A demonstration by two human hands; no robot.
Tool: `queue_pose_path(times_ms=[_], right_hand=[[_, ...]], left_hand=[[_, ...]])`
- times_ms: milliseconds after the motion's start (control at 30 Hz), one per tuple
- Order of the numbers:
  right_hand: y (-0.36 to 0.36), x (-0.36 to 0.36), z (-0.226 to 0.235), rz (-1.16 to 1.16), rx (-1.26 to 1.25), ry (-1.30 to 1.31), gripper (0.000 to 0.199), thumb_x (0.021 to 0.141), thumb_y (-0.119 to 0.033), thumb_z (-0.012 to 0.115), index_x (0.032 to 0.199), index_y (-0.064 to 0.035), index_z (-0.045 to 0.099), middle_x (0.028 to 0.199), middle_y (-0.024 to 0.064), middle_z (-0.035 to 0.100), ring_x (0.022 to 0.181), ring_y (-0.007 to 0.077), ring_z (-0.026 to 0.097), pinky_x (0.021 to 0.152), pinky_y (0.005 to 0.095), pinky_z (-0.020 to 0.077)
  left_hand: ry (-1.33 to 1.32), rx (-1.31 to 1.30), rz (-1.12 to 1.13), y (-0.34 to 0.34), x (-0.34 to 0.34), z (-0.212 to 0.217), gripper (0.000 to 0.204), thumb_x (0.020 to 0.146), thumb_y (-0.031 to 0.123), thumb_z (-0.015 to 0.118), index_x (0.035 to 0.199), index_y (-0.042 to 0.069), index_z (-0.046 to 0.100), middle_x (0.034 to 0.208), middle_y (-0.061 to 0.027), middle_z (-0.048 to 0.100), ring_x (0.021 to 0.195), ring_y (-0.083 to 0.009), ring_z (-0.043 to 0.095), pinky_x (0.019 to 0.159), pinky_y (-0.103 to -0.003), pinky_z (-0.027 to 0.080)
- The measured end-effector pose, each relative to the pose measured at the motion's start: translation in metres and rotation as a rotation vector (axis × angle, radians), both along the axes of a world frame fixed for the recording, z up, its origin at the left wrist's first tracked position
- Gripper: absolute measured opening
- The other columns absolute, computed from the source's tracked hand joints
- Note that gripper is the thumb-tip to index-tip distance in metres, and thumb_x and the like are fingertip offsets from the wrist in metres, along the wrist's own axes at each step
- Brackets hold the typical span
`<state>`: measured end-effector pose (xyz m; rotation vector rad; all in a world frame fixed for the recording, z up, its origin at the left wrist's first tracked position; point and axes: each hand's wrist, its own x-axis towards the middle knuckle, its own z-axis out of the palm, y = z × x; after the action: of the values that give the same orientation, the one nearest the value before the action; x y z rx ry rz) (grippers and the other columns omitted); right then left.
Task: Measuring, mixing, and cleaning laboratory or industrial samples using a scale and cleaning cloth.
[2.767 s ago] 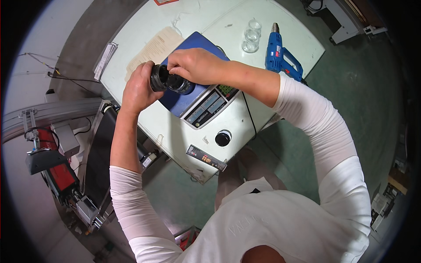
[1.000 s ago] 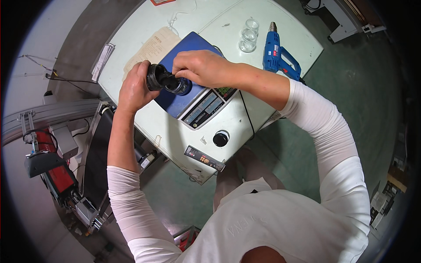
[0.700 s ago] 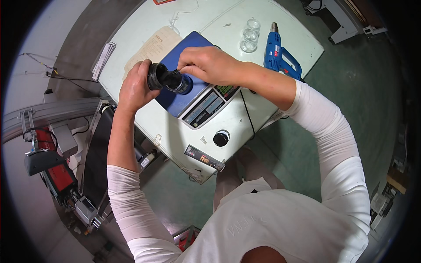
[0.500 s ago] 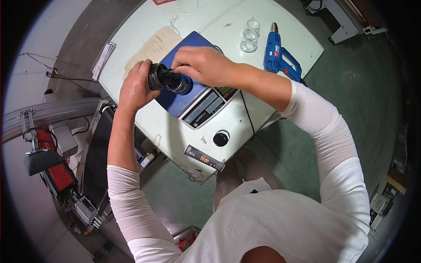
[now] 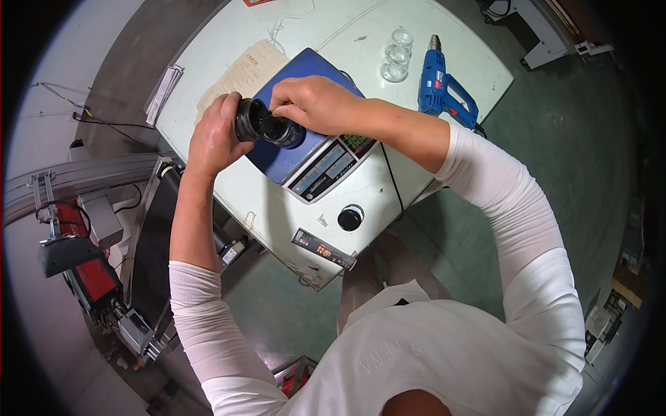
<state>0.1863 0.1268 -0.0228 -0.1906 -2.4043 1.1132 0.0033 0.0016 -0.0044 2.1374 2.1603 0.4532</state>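
My left hand (image 5: 219,135) is wrapped round a dark jar (image 5: 246,120), tipped on its side with its mouth facing right. Its inside is coated with black material. Just under and right of that mouth, a glass jar (image 5: 290,136) with black contents stands on the blue pan of a scale (image 5: 272,161). My right hand (image 5: 313,102) is closed in a pinch above the glass jar. Between its fingers is a thin tool, mostly hidden, reaching toward the tipped jar's mouth; its kind cannot be made out.
A small jar with a black lid (image 5: 350,218) stands near the table's front edge, by a dark printed strip (image 5: 324,249). Clear glass jars (image 5: 396,57) and a blue heat gun (image 5: 435,83) lie to the right. A paper sheet (image 5: 239,78) is behind the scale. Machinery (image 5: 90,270) stands left.
The black mass that bridged the tipped jar and the glass jar has gone from between them, so both openings show more. My right hand has shifted slightly; the left hand stays in place.
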Motion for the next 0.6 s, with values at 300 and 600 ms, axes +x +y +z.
queue_pose_path(times_ms=[300,600], right_hand=[[0.003,0.013,0.008,0.014,0.022,-0.018,0.01,0.083,-0.012,0.057,0.084,-0.0027,0.058,0.081,0.01,0.059,0.074,0.0281,0.057,0.065,0.0356,0.0447],[0.005,0.022,0.014,0.005,0.067,0.08,0.009,0.082,-0.012,0.058,0.085,-0.003,0.058,0.079,0.0092,0.059,0.074,0.0267,0.057,0.065,0.0343,0.0452]], left_hand=[[0.041,0.0,-0.005,0.001,0.001,0.002,0.068,0.051,0.007,0.075,0.112,0.004,0.045,0.104,-0.0172,0.054,0.095,-0.0374,0.054,0.08,-0.042,0.047],[0.084,-0.006,0.008,-0.001,0.0,0.003,0.071,0.051,0.008,0.075,0.114,0.004,0.044,0.106,-0.0172,0.053,0.096,-0.0373,0.053,0.081,-0.042,0.047]])
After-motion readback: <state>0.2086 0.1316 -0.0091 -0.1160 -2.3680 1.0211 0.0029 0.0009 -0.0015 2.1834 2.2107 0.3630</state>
